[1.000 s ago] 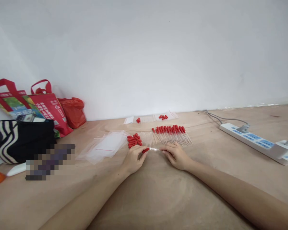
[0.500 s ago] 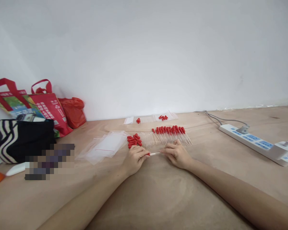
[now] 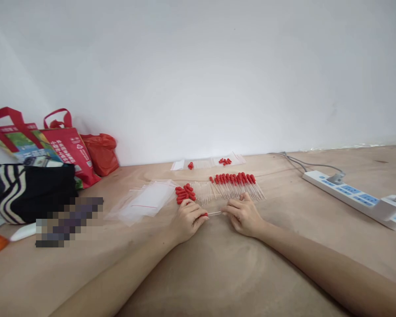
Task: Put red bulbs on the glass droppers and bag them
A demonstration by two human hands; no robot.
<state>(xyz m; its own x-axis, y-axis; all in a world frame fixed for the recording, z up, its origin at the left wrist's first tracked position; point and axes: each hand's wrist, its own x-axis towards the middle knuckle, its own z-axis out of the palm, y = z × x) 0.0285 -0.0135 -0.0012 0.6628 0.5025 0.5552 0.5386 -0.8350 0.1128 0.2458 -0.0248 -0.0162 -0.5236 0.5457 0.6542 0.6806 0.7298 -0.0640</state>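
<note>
Head view: left hand (image 3: pixel 189 221) clamped on a small red, rubbery-looking bulb (image 3: pixel 204 215); right hand (image 3: pixel 243 215) pinching the far end of a slim clear tube (image 3: pixel 214 213). Tube spans the gap between the hands, above the pale brown wooden surface (image 3: pixel 214 273), near end meeting the bulb; can't tell how deep it sits.

Done, judging by the layout: a slanted row of clear tubes with red bulbs on top (image 3: pixel 236 179), just beyond the right hand. Left: a batch of bare clear tubes (image 3: pixel 203 192) beside that row, plus a heap of loose red bulbs (image 3: pixel 185 193) just past the left hand. Looks like roughly midway, with the pair in hand unfinished. Flat clear plastic bags (image 3: pixel 152 198) lie left of the heap, apparently unfilled. More loose red bulbs (image 3: pixel 225 161) lie farther back, near the wall, also not fitted.
</note>
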